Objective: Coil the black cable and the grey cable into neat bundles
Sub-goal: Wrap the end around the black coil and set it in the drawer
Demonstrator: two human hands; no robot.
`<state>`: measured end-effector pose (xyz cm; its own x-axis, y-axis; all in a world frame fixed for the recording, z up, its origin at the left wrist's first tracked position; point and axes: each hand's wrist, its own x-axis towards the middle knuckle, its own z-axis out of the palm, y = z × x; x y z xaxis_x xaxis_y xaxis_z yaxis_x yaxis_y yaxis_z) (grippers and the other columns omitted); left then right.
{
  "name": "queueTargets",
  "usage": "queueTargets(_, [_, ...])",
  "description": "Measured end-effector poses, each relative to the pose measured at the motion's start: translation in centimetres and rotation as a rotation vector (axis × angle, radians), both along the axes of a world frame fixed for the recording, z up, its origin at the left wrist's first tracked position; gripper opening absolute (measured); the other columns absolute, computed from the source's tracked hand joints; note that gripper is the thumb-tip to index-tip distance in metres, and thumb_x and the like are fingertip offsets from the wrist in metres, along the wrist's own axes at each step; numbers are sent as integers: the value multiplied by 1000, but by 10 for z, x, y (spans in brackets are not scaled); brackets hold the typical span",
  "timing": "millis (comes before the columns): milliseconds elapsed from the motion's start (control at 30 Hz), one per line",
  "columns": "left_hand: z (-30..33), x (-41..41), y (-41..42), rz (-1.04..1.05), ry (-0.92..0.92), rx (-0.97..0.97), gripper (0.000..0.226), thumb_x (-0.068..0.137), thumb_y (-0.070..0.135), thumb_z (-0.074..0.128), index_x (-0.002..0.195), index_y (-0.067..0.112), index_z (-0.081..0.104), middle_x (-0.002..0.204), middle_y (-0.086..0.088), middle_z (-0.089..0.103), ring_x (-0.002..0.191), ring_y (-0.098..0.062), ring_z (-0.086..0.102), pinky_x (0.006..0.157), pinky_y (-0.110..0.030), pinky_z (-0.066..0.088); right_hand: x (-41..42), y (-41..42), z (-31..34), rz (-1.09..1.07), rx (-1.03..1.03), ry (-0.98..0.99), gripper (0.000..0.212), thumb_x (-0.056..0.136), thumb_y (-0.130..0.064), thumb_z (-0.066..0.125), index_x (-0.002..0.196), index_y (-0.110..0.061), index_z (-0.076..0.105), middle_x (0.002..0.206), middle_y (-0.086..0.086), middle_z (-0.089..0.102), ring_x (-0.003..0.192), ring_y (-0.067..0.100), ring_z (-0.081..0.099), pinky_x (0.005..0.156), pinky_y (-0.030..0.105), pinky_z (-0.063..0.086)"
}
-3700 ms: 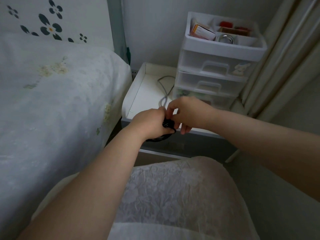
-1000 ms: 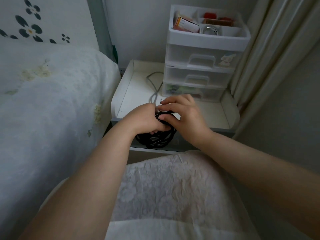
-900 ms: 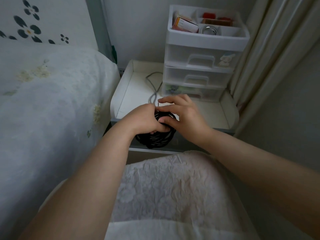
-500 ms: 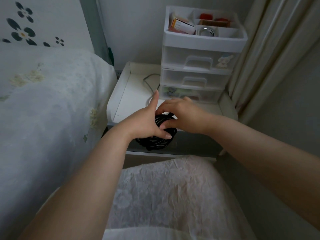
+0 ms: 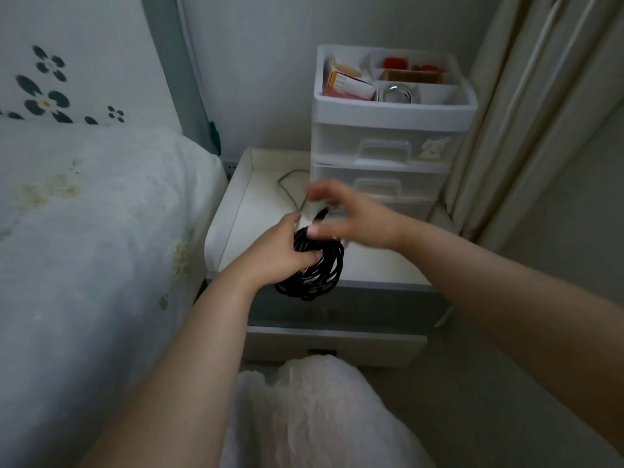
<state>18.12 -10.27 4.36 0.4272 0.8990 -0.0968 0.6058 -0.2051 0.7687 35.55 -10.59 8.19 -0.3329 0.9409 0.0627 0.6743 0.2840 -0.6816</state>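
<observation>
The black cable (image 5: 317, 278) is wound into a round bundle of several loops that hangs over the front edge of the white nightstand (image 5: 378, 266). My left hand (image 5: 273, 255) grips the bundle's left side. My right hand (image 5: 354, 217) is blurred just above it, fingers curled, and a loose black strand runs up from the bundle into it. The grey cable (image 5: 287, 189) lies loose on the nightstand top behind both hands, partly hidden by them.
A white three-drawer plastic organiser (image 5: 388, 153) stands at the back right of the nightstand, with small boxes in its top tray. The bed (image 5: 84, 231) is close on the left, curtains (image 5: 540, 130) on the right. White fabric on my lap (image 5: 320, 417) is below.
My right hand has lifted off the bundle and moved up and back, drawing a loose strand with it. My left hand keeps its grip; the index finger it had raised is down again.
</observation>
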Motion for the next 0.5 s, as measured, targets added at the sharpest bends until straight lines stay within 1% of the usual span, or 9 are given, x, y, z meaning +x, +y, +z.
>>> queueTargets(33, [0,1,2,40,-13,-1,81,85,32,69,150,18,22,134,-7,55,117,-21,56,94,-28,43,6,10,5,-172,-58,308,52,85,-43,65,128,-19,48,121,-5,56,109,13,54,95,30,44])
queueTargets(100, [0,3,5,96,-80,-17,68,87,29,68,144,15,34,123,-8,62,107,-20,62,86,-26,45,22,34,16,-512,-169,852,55,86,-44,63,128,-12,48,125,6,57,107,19,58,94,35,48])
queueTargets(133, [0,4,6,120,-136,-31,60,87,27,68,139,14,42,112,-5,66,97,-17,65,81,-25,46,28,45,21,-596,-246,1065,63,85,-44,65,134,-11,43,133,10,52,112,23,56,94,36,47])
queueTargets(200, [2,4,8,155,-244,-61,42,88,22,67,126,13,53,88,0,69,76,-9,66,70,-21,46,37,61,29,-672,-342,1327,76,83,-39,69,143,-11,31,145,14,40,126,28,48,92,36,46])
queueTargets(233, [2,3,9,163,-286,-70,35,88,21,66,121,12,57,80,2,67,69,-8,65,67,-20,46,39,66,32,-696,-346,1411,72,83,-35,70,140,-10,34,147,14,37,130,30,45,94,34,46])
queueTargets(300, [3,3,10,178,-365,-75,29,89,19,65,116,10,59,72,2,65,67,-8,64,69,-21,46,41,72,34,-729,-321,1557,48,84,-29,70,121,-8,46,149,15,36,135,30,40,103,35,44])
queueTargets(367, [4,3,11,214,-435,-69,29,90,19,64,116,10,59,72,1,65,68,-9,63,71,-22,46,41,70,31,-706,-312,1680,45,87,-27,66,120,-6,43,144,15,42,132,30,45,104,39,43])
queueTargets(433, [4,4,11,259,-500,-61,27,90,19,63,115,10,60,72,-1,65,70,-11,63,71,-23,47,44,64,25,-702,-318,1700,41,91,-30,59,119,-7,41,127,15,57,116,29,58,95,38,50])
queueTargets(500, [4,3,12,290,-577,-66,22,90,19,63,109,8,62,67,0,65,74,-15,64,76,-28,48,46,55,17,-721,-321,1635,29,92,-33,55,104,-8,46,100,11,61,93,25,64,78,34,54])
